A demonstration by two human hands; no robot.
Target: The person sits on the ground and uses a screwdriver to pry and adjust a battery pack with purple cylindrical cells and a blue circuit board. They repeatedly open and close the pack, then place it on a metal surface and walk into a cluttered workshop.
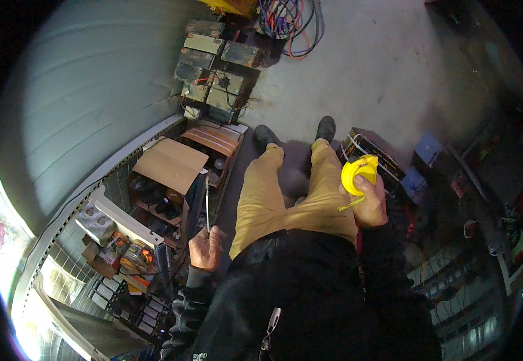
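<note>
In my right hand [374, 207] is a yellow tape measure [351, 175] with a round face, held to the right of my right knee. A short yellow strip hangs below its case, by my thumb. My left hand [205, 248] is closed around the lower end of a thin pale rod [208, 201], which points up and away from me. Its exact kind is too small to make out. Beyond the rod's tip lies a brown cardboard box flap [171, 163] on the shelf.
Shelving [126, 222] with boxes and tools runs along my left. Several batteries [240, 54] stand by the wall ahead, with coiled cables [294, 27] beyond them. A black box [373, 153] sits on the floor near my right foot. Dark clutter fills the right side.
</note>
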